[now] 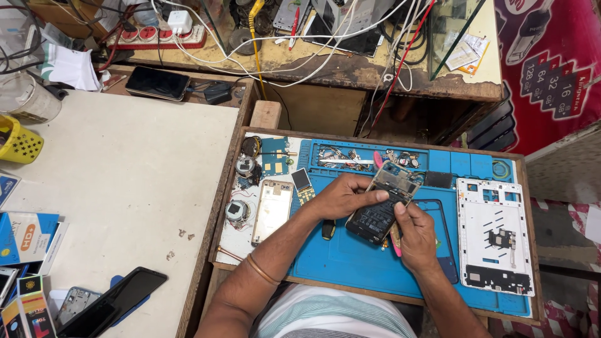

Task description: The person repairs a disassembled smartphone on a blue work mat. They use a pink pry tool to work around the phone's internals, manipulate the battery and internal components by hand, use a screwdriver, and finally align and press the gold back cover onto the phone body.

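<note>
Opened phone (383, 201), back cover off with battery and board exposed, is held tilted above the blue repair mat (350, 256). The left hand (343, 196) grips its upper edge, fingers closed over the frame; the right hand (414, 233) pinches the lower right side, seemingly with a pink pry tool (395, 240). A slip there could gouge the battery or tear a ribbon cable. Loose screws and small parts (350, 158) at the mat's top could scatter if bumped, as could the white frame (494, 235) nearby.
</note>
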{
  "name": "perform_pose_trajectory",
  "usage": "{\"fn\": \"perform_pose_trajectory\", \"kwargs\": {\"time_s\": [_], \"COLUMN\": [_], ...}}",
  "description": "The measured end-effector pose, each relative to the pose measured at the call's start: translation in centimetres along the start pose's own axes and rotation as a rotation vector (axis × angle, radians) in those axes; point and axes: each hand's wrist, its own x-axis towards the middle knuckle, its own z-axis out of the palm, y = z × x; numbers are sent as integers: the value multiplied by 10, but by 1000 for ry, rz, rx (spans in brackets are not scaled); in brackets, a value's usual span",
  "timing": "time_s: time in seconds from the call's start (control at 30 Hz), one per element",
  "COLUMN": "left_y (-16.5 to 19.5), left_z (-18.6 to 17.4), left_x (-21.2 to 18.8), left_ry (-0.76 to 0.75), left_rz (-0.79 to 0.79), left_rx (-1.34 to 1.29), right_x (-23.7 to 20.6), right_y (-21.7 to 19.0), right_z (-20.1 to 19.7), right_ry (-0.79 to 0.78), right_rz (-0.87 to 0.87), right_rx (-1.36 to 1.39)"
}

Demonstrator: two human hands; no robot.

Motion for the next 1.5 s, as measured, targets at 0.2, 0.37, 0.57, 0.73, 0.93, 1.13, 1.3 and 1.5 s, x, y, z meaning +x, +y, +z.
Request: {"fn": "perform_pose_trajectory", "kwargs": {"time_s": [0.2,0.37,0.57,0.73,0.93,1.13,1.3,1.5], "left_y": [14,17,2,-5,-2,-2,-1,-2], "left_z": [1,-1,3,4,0,-1,-1,-3], "left_x": [-5,-6,-3,-1,-1,-2,-4,-3], "left_ry": [-66,-166,-116,-35,49,44,69,82], "left_rz": [-158,-226,-127,-51,77,72,43,53], "left_rx": [105,107,209,270,189,197,60,-52], "right_x": [2,3,2,1,0,2,2,3], "right_y": [-4,-5,2,12,3,-8,-9,-7], "right_z": [0,1,-4,-10,1,9,11,11], "right_ry": [67,73,97,106,3,-22,-48,-77], "right_rz": [12,3,-8,35,17,20,14,43], "right_rx": [123,169,192,56,-70,-119,-125,-162]}}
